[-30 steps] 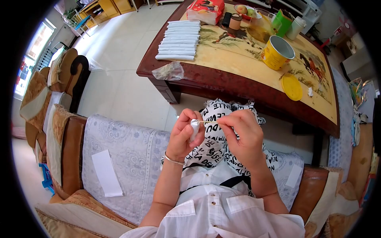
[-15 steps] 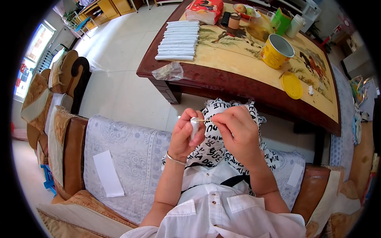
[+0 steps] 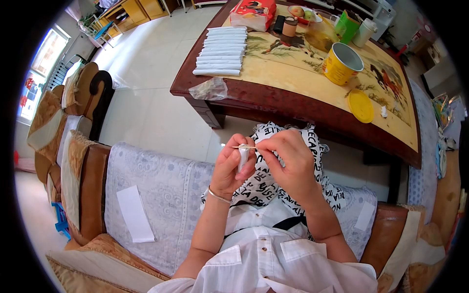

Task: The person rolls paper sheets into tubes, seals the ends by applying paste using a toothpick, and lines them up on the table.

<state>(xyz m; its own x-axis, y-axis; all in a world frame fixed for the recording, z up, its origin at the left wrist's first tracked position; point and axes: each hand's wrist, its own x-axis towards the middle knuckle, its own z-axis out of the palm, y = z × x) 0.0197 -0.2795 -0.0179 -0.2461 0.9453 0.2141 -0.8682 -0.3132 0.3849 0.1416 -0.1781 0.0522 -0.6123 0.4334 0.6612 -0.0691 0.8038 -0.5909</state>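
Observation:
Above my lap, my left hand (image 3: 228, 170) is closed around a small white paper roll (image 3: 244, 158), held upright with its top end showing. My right hand (image 3: 290, 158) pinches one end of a thin wooden toothpick (image 3: 244, 147), which lies level across the top of the roll. Whether the toothpick passes through the paper or only rests on it, I cannot tell. Several white paper tubes (image 3: 220, 51) lie side by side at the left of the table. A folded white sheet of paper (image 3: 135, 215) is on the sofa to my left, and another white strip (image 3: 364, 216) to my right.
On the wooden table (image 3: 273, 106) are a crumpled plastic bag (image 3: 209, 89), an open yellow tin (image 3: 337, 71), its yellow lid (image 3: 360, 106), a red bag (image 3: 251, 14), a dark jar (image 3: 289, 27) and a fruit bowl (image 3: 312, 18). Its front edge is just beyond my knees.
The toothpick now reaches farther left across the roll's top, its tip showing past it. My right hand has shifted slightly left. The view has moved a little.

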